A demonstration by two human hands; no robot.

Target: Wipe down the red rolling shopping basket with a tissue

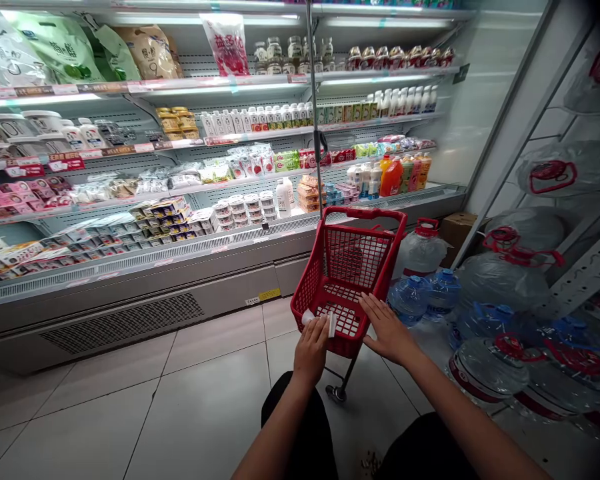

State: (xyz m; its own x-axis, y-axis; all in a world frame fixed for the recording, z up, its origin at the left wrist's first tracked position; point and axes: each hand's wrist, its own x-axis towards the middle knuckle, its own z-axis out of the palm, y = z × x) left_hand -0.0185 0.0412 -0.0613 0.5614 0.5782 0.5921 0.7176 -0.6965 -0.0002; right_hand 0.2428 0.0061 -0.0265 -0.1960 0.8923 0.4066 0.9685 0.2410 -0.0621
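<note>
A small red shopping cart [355, 215] with a mesh basket stands right in front of me. At the basket's near left edge, my left hand [311, 347] is closed round a crumpled white tissue [332, 324], whose ends stick out on both sides of the fingers. My right hand [386, 328] is at the near right side of the basket, its fingers stretched out and its thumb apart, with nothing held. Whether the right fingertips touch the red rim I cannot tell. Below the basket one caster wheel [336, 393] shows on the floor.
An open refrigerated case [220, 287] with shelves of yogurt, bottles and pouches runs along the back and left. Large water bottles [487, 367] with red handles and smaller blue-capped bottles [410, 298] crowd the right. Pale tiles [205, 400] cover the floor.
</note>
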